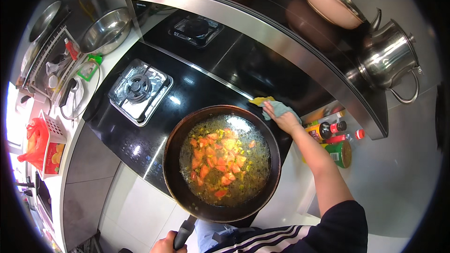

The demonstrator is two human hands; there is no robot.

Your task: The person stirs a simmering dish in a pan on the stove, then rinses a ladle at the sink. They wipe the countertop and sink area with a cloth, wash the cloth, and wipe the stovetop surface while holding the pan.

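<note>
A dark frying pan [225,207] holds tomato chunks [214,161], yellow-green bits and a thin layer of liquid. My left hand [168,244] grips its black handle [184,232] at the bottom of the view. The pan covers the right part of the black glass gas hob [190,84]; whether it rests on a burner or is held above is hidden. My right hand [285,119] presses a grey-green cloth [281,109] with a yellow part onto the hob's back right area, beside the metal strip along the back edge. The cloth is partly under my fingers.
A foil-lined burner [137,86] lies left. The range hood [246,21] overhangs the back, bearing a pink bowl [330,1] and a steel kettle [386,56]. Sauce bottles [323,130] and a green container [341,154] stand right. A glass lid [79,91] and steel basin [107,31] are left.
</note>
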